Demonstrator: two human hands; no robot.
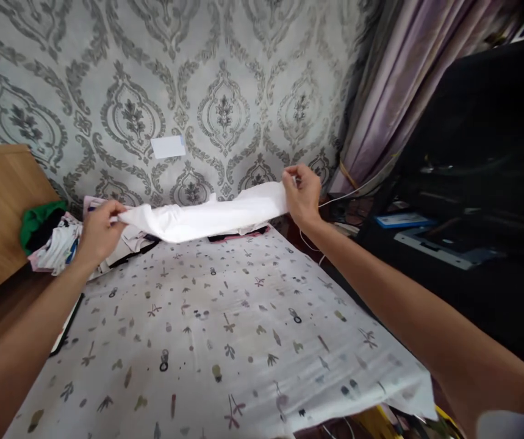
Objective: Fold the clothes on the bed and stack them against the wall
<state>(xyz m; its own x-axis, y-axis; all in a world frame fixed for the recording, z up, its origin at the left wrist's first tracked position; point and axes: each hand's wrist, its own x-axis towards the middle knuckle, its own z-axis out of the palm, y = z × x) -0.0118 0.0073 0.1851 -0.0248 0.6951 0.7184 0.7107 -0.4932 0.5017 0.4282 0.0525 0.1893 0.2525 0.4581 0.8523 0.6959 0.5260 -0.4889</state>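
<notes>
A white cloth [211, 216] is stretched in the air between my two hands, above the far end of a table covered by a patterned white sheet [225, 317]. Its left end is pinched in the fingers of my left hand [101, 231]. The right end is gripped by my right hand [302, 194], which is held somewhat higher. The cloth sags a little and looks bunched near the left. Behind and below it, parts of other folded fabrics show.
Piled clothes [58, 241] lie at the far left beside a wooden panel [5, 213]. A dark flat object [67, 326] rests at the left edge. Patterned wallpaper stands behind, with a purple curtain [394, 79], cables and a large black object [485, 152] at right.
</notes>
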